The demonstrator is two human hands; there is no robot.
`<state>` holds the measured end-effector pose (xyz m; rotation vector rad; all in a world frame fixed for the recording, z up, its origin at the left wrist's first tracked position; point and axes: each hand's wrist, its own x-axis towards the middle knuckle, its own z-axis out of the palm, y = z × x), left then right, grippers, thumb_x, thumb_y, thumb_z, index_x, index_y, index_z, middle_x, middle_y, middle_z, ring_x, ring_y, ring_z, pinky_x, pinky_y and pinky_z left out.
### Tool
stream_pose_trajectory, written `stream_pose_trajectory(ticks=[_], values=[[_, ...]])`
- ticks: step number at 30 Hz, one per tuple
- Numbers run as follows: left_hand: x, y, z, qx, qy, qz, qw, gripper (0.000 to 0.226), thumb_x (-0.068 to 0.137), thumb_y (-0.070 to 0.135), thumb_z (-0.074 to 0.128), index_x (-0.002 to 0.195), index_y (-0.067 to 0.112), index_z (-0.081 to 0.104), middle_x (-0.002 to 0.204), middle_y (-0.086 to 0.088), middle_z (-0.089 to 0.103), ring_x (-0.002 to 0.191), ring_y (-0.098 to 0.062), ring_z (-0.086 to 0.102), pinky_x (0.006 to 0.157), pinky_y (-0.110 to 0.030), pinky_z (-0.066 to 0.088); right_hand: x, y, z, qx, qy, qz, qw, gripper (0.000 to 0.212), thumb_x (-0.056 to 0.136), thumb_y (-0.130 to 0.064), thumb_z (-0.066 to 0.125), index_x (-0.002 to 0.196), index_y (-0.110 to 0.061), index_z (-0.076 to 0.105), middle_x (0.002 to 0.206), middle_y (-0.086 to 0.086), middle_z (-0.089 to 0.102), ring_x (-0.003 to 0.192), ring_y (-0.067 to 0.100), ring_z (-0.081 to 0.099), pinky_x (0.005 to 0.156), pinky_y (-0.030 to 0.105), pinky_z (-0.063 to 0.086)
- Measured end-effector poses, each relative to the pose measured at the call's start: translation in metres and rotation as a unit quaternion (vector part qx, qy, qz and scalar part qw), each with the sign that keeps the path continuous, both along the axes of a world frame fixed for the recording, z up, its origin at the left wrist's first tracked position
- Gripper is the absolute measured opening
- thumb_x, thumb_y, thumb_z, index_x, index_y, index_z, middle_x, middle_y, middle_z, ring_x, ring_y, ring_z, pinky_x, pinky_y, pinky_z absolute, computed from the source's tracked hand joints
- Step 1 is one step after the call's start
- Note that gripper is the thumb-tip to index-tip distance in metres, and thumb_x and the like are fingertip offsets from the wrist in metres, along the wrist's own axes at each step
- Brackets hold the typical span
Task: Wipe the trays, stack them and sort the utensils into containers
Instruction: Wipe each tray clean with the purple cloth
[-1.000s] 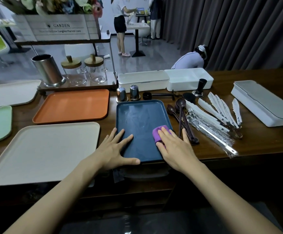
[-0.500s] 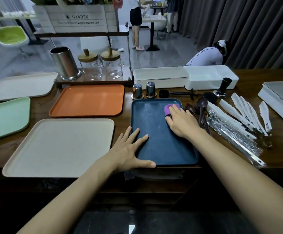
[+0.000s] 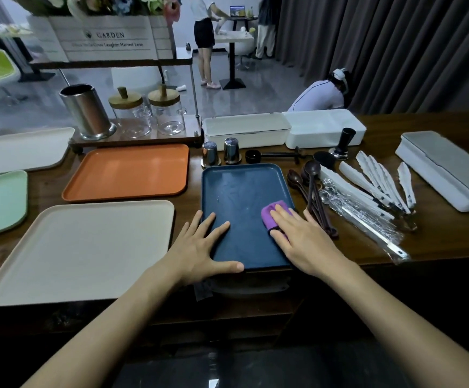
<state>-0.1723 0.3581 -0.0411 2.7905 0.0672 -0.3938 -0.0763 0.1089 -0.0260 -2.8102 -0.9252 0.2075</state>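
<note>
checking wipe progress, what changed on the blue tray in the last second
The right hand pushed the purple cloth up the right side of the blue tray to its far corner, then drew it back toward the near edge. The left hand stayed flat on the tray's near left corner.

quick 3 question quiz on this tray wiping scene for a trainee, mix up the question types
1. True or false: the left hand lies flat, fingers spread, on the dark blue tray.
2. What is the right hand pressing onto that tray? A) purple cloth B) white tongs C) steel cup
3. Fill in: the tray lying nearest the glass jars is ____.

Key: 1 true; 2 A; 3 orange (the orange tray).
</note>
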Motion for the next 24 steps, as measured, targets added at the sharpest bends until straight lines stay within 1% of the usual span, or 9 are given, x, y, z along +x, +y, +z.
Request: stream_pose_trajectory(ticks=[4,7,11,13,15,18,19,22,24], values=[[-0.003,-0.002,0.002,0.035,-0.009,-0.005,0.999,0.125,0.054,0.109,0.019,0.161,0.046,0.000,0.171,0.004,-0.011,0.153,-0.017,-0.027,0.126,-0.043,-0.011,-0.036,-0.018,-0.001,-0.003,-0.005,0.001,1.000,0.061,0.105,-0.053,0.020,0.161,-0.030,0.010,0.167,-0.011,0.008,0.154,0.011,0.009,0.126,0.040,0.001],[-0.007,-0.002,0.005,0.042,-0.006,-0.017,0.999,0.118,0.064,0.104,0.027,0.161,0.043,-0.002,0.170,0.004,-0.015,0.153,-0.016,-0.027,0.126,-0.042,-0.010,-0.044,-0.018,-0.001,-0.016,-0.013,-0.005,1.000,0.062,0.104,-0.056,0.014,0.161,-0.030,0.008,0.167,-0.011,0.006,0.154,0.010,0.007,0.126,0.042,-0.001],[-0.012,0.020,0.015,-0.002,0.007,-0.017,1.000,0.133,0.060,0.101,0.040,0.163,0.030,-0.006,0.168,0.007,-0.022,0.154,-0.012,-0.017,0.127,-0.037,-0.005,-0.047,-0.016,0.000,-0.017,-0.015,-0.005,1.000,0.068,0.101,-0.061,0.009,0.160,-0.028,0.003,0.167,-0.010,0.001,0.154,0.010,0.002,0.126,0.043,-0.002],[-0.013,0.030,0.019,0.017,0.006,-0.028,0.999,0.135,0.060,0.098,0.044,0.163,0.026,-0.005,0.168,0.008,-0.018,0.152,-0.008,-0.014,0.126,-0.035,-0.003,-0.049,-0.015,-0.004,-0.014,-0.018,-0.009,1.000,0.071,0.099,-0.063,0.006,0.160,-0.027,0.002,0.167,-0.009,0.000,0.154,0.011,0.000,0.126,0.043,-0.002],[-0.011,0.036,0.018,0.053,-0.015,-0.055,0.997,0.140,0.056,0.102,0.038,0.164,0.021,-0.002,0.170,0.001,-0.010,0.155,-0.010,-0.012,0.127,-0.036,-0.004,-0.051,-0.010,-0.008,-0.022,-0.033,-0.020,0.999,0.076,0.098,-0.067,0.004,0.161,-0.024,0.002,0.168,-0.006,0.000,0.155,0.014,-0.001,0.126,0.042,-0.001],[-0.009,0.037,0.011,0.071,-0.038,-0.062,0.995,0.147,0.050,0.108,0.024,0.164,0.019,0.001,0.171,-0.001,-0.006,0.157,-0.013,-0.009,0.127,-0.038,-0.005,-0.061,0.006,-0.011,-0.036,-0.041,-0.044,0.998,0.088,0.092,-0.075,0.000,0.161,-0.019,-0.002,0.168,0.000,-0.005,0.155,0.021,-0.005,0.126,0.043,0.000],[-0.009,0.036,0.011,0.079,-0.046,-0.064,0.994,0.147,0.050,0.109,0.023,0.164,0.019,0.001,0.171,-0.001,-0.006,0.157,-0.013,-0.010,0.127,-0.038,-0.006,-0.066,0.014,-0.011,-0.033,-0.036,-0.048,0.998,0.090,0.092,-0.076,0.000,0.160,-0.018,-0.005,0.167,0.001,-0.009,0.155,0.022,-0.008,0.126,0.044,-0.001],[-0.012,0.037,0.010,0.088,-0.059,-0.068,0.992,0.138,0.062,0.103,0.035,0.164,0.017,0.000,0.170,0.002,-0.006,0.157,-0.013,-0.011,0.126,-0.040,-0.009,-0.083,0.048,-0.008,-0.009,-0.009,-0.025,1.000,0.090,0.091,-0.077,0.001,0.159,-0.019,-0.011,0.165,0.000,-0.018,0.152,0.021,-0.019,0.125,0.042,-0.008],[-0.012,0.038,0.007,0.092,-0.078,-0.072,0.990,0.135,0.065,0.101,0.030,0.164,0.015,0.000,0.171,0.001,-0.004,0.157,-0.012,-0.010,0.125,-0.039,-0.011,-0.092,0.072,-0.007,-0.002,-0.008,0.009,1.000,0.085,0.094,-0.071,0.003,0.159,-0.018,-0.010,0.165,0.000,-0.018,0.152,0.020,-0.020,0.124,0.040,-0.011]])
